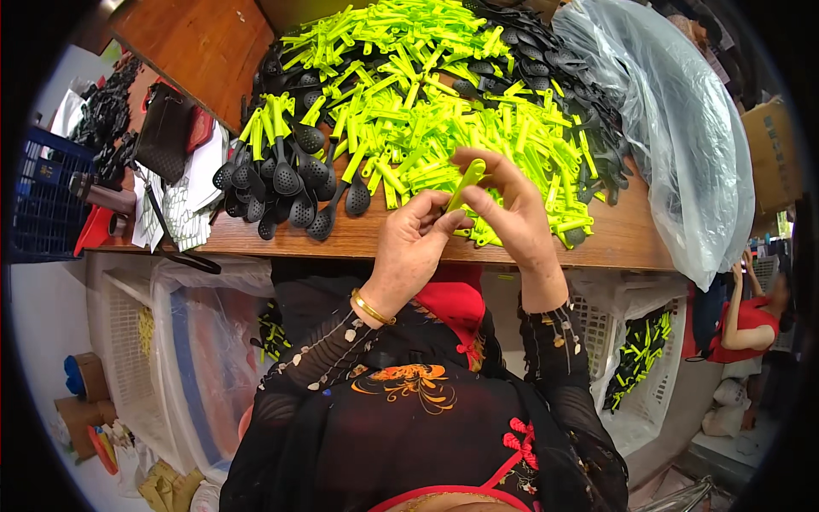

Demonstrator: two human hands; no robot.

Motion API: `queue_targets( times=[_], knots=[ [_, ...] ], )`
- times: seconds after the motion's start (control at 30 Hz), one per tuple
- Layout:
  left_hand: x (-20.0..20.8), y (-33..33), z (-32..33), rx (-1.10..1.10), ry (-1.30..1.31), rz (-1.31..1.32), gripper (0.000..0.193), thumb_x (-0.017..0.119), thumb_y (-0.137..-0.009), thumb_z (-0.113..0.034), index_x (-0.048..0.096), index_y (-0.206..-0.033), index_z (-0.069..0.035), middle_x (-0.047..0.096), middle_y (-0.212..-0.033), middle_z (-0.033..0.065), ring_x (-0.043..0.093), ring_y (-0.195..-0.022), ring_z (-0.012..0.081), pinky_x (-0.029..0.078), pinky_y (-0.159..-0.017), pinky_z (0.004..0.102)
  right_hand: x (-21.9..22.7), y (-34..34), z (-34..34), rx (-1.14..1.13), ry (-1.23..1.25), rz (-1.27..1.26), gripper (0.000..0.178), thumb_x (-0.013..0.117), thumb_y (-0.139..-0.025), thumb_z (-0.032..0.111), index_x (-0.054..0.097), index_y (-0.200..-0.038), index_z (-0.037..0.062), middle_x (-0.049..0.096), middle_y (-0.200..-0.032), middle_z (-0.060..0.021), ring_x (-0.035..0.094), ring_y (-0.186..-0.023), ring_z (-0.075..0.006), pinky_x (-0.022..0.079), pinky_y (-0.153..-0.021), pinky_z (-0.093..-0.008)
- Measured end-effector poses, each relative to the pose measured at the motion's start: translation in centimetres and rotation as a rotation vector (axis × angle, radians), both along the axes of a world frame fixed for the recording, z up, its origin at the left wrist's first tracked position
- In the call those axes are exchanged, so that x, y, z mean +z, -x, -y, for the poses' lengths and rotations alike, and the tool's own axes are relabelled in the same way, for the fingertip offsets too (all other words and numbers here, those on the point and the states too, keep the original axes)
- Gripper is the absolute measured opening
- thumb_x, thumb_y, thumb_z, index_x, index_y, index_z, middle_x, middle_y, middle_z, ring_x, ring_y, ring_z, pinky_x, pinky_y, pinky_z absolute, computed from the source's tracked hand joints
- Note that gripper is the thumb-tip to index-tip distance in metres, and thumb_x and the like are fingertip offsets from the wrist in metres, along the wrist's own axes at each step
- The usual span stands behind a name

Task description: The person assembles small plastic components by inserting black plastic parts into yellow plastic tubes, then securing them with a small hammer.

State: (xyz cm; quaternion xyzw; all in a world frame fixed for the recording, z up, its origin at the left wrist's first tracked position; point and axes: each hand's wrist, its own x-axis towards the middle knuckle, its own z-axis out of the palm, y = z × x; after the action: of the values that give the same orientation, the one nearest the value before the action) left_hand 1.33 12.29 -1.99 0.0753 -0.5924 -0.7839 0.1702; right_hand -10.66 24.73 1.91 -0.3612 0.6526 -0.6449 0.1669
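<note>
Just in front of the table's edge, my left hand (pixel 414 242) pinches the lower end of a lime-green plastic handle (pixel 467 183) between thumb and fingers. Around the handle's upper end, my right hand (pixel 518 213) has its thumb and fingers apart, the thumb close beside the handle. Whether the thumb touches it, I cannot tell. Behind both hands spreads a big heap of similar green handles (pixel 409 128). Left of the heap lies a cluster of black perforated spoons (pixel 286 177), several with green handles on them.
More black spoon heads (pixel 533 64) lie behind and right of the heap. Clear plastic sheeting (pixel 682 128) drapes over the table's right side. Below the wooden table (pixel 627 243) stand lined crates (pixel 179 341). A dark pouch (pixel 162 132) and papers lie left; a person in red (pixel 740 328) is far right.
</note>
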Motion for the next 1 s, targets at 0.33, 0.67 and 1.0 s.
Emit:
queue_targets(
  times=[0.33,0.67,1.0],
  knots=[
    [0.8,0.1,0.2,0.057,0.18,-0.075,0.02,0.062,-0.105,-0.002,0.067,-0.123,0.004,0.074,-0.112,0.003,0.068,-0.089,0.0075,0.057,-0.081,0.0258,-2.3,-2.1,0.2,0.053,0.249,0.348,0.019,0.07,-0.102,0.009,0.07,-0.118,-0.0012,0.071,-0.111,-0.0037,0.065,-0.093,-0.0079,0.055,-0.078,-0.0229],
    [1.6,-0.3,0.6,0.061,0.31,0.041,0.019,0.067,-0.103,-0.007,0.068,-0.119,0.003,0.073,-0.102,0.0049,0.068,-0.088,0.0089,0.055,-0.076,0.0273,-0.1,-0.2,-1.3,0.048,0.085,0.117,0.021,0.064,-0.106,0.013,0.067,-0.121,-0.002,0.071,-0.117,-0.008,0.065,-0.109,-0.0146,0.049,-0.099,-0.0295],
    [1.4,-0.8,1.8,0.111,0.492,0.029,0.017,0.058,-0.107,-0.006,0.067,-0.117,0.005,0.068,-0.1,0.0098,0.074,-0.086,0.0168,0.057,-0.075,0.0274,-0.6,-1.2,1.3,0.014,0.176,0.135,0.017,0.061,-0.106,0.014,0.069,-0.114,0.0007,0.073,-0.103,-0.0064,0.067,-0.097,-0.0138,0.052,-0.089,-0.0288]
  ],
)
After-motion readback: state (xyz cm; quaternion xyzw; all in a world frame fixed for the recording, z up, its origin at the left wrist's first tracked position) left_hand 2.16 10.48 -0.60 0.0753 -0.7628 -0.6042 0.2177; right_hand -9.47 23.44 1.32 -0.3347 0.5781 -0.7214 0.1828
